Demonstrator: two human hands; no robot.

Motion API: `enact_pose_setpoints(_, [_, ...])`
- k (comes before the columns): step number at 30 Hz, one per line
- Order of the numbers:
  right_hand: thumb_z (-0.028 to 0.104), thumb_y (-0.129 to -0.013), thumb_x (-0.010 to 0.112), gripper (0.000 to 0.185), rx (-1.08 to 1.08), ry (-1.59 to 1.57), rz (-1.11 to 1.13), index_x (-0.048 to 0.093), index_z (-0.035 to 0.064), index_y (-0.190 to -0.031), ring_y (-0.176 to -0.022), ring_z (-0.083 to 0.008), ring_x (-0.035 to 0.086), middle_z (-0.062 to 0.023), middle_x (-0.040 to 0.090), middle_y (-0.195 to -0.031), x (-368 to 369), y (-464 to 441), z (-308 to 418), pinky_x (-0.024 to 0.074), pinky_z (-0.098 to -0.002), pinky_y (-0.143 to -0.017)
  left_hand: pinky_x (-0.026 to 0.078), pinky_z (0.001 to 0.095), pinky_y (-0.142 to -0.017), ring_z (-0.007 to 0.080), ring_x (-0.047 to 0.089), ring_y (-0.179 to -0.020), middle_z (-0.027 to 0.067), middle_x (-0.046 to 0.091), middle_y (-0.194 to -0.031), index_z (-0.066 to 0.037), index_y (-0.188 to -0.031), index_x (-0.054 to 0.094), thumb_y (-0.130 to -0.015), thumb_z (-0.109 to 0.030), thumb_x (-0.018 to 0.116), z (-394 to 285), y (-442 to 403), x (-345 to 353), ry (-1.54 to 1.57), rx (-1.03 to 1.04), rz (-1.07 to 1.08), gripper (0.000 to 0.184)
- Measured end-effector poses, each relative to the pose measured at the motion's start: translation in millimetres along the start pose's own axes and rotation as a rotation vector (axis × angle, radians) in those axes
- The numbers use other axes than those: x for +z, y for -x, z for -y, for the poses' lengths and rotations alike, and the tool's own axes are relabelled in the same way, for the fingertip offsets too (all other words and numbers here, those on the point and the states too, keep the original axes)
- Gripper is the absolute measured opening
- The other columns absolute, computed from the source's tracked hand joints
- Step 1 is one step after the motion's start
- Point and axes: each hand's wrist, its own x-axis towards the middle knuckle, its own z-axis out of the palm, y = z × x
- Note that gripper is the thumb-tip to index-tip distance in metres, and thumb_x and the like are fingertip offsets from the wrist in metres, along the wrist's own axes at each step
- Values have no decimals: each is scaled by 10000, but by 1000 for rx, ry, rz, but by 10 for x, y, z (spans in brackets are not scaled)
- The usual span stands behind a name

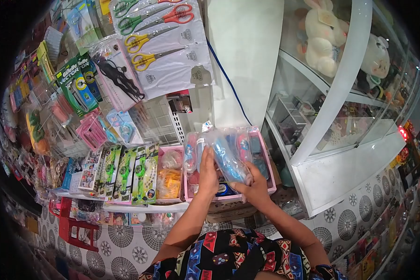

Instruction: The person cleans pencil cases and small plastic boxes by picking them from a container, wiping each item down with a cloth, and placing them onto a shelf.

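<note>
A long blue item in a clear plastic wrapper (228,161) lies slantwise above a pink-edged box; its exact kind is hard to make out. My right hand (253,185) is closed round its lower end, thumb on top. Against the upper left side of the same package, my left hand (208,171) rests with its fingers stretched out straight. More wrapped items stand in the pink-edged box (271,179), among them a pink and blue one (243,145) to the right and another (190,151) left of my left hand. My hands partly cover the box's contents.
Boxed green toy watches (124,172) and a tray of orange packets (169,183) stand on the left. Carded scissors (142,60) hang above. A glass display case (329,140) with plush toys borders the right. A red plastic stool (77,228) is on the floor.
</note>
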Motion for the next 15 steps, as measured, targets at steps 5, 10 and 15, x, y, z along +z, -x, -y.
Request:
enact_pose_setpoints(5, [82,-717,716,692,-298,467,1,374,-19,-1311,-995,-235,561,-125,538,-1131,75,117,80,449,-330,-870,503,359,-802,196,577,-895,72,560,-994,-90,-1273,385,-878,-213,602,-45,104,107,98,-10,-50,467])
enact_pose_setpoints(10, [105,-779,676,563,10,-9,184,427,5,-1274,-959,-197,580,-96,547,-1102,65,294,-191,462,-281,-810,537,315,-666,158,611,-800,66,566,-989,-65,-1183,423,-871,-151,597,-125,107,-2,115,22,28,367])
enact_pose_setpoints(15, [94,-822,613,413,282,-252,44,507,13,-1213,-987,-207,569,-149,561,-1092,-333,-150,451,459,-312,-806,494,287,-783,138,584,-902,70,560,-1088,-38,-1241,422,-841,-121,615,-115,223,-146,-59,-65,240,452])
